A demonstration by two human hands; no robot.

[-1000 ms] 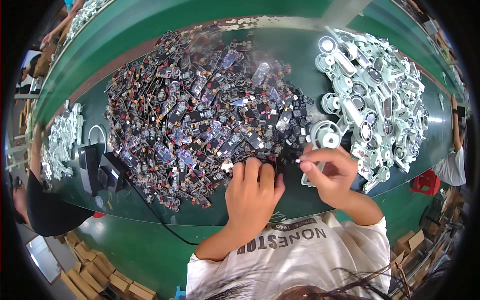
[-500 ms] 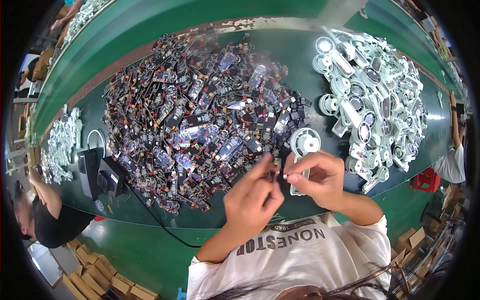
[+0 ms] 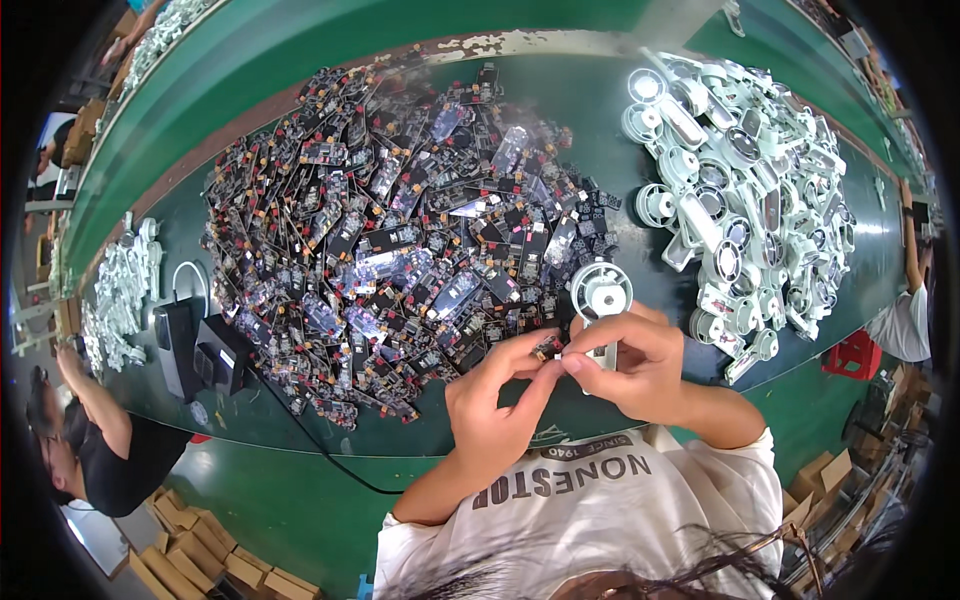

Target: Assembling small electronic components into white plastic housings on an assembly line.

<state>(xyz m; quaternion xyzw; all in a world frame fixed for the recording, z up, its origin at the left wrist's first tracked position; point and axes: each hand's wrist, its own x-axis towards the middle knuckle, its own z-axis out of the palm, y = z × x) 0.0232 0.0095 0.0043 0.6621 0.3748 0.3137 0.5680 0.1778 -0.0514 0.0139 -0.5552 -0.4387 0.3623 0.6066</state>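
Note:
My left hand (image 3: 500, 395) is closed, with a small dark circuit board (image 3: 546, 347) at its fingers. My right hand (image 3: 635, 365) is curled over the handle part of a white plastic housing with a round head (image 3: 602, 290), which points away from me. Between the fingertips of both hands sits a tiny white piece, like a wire plug (image 3: 561, 357). The fingertips of the two hands meet there, just above the table's near edge. How the plug sits against the board is too small to make out.
A broad heap of dark circuit boards (image 3: 390, 240) spreads beyond my left hand. Several white housings (image 3: 740, 210) are piled at the right. Black boxes (image 3: 205, 350) with a cable (image 3: 320, 450), and a pile of white parts (image 3: 125, 290), lie left. A co-worker (image 3: 120, 440) sits at far left.
My left hand's fingertips have come right to meet those of my right hand at the tiny white piece. The round-headed housing has shifted slightly left and nearer.

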